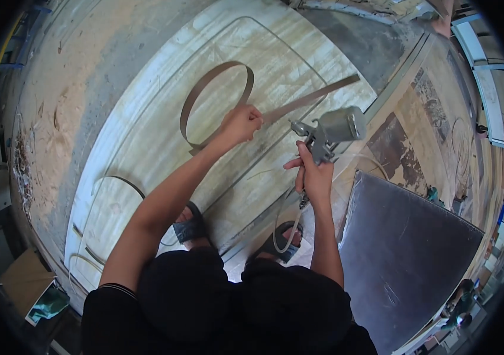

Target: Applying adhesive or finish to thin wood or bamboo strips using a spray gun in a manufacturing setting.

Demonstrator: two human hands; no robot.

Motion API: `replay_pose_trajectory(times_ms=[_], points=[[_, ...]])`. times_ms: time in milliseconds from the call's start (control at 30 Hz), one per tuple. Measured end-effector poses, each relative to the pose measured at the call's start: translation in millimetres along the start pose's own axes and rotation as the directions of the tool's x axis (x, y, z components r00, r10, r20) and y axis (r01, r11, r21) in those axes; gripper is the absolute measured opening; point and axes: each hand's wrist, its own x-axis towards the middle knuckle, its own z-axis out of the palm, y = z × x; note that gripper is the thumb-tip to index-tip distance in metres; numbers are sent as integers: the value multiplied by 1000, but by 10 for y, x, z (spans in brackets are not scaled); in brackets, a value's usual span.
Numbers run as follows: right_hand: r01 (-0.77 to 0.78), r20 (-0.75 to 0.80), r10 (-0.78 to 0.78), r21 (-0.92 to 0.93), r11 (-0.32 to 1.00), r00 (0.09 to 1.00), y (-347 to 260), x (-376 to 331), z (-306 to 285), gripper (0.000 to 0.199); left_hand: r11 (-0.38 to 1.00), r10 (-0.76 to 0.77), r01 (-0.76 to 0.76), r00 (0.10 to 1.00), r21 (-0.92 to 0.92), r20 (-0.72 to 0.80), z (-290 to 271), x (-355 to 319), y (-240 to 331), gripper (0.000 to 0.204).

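1. Panel first: big pale wood-grain door panel [145, 148] w/ a routed rounded groove, lying flat on the floor under the person's sandalled feet. Looks rigid and heavy, prob. not a one-hand lift.
2. Dark grey flat sheet [406, 254] lies just beside the panel at lower right, well apart from both hands.
3. Long thin brown edge-banding strip [204, 94] lies on the panel's upper part; one section curls into an open loop, the other runs straight toward upper right. Judged light, very flexible, springy; it should bend w/o creasing if held flat btwn thumb and fingers near the crossing, not at the loose loop.
4. Grey metal spray gun [329, 133] w/ cup on top, pale hose trailing down toward the feet. Prob. moderately heavy and top-loaded; the handle is the natural grip.
5. Left hand [241, 123]: closed, pinching the strip where loop meets straight run.
6. Right hand [314, 177]: wrapped round the gun handle, nozzle aimed toward the strip near the left hand.
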Motion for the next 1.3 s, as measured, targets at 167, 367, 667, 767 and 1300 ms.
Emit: replay_pose_trajectory(times_ms=[167,367,667,767,1300], points=[[-100,-49,90,-253,962,995,66,27,-75,42,999,-9,7,999,45,40,8,-11,-9,23],[-101,-59,84,-379,920,995,-79,205,-40,43,987,30,-26,999,160,-23,-101,77,-67,28],[-2,-29,-12,-444,896,1000,280,292,26,46,882,30,-54,998,468,59,-309,-6,-130,28],[-3,-18,-6,-476,880,1000,128,246,-1,49,812,34,-66,997,580,66,-358,-258,235,24],[-74,-104,33,-414,907,994,-189,-36,-193,42,905,-87,-18,970,425,227,-584,-104,252,30]])
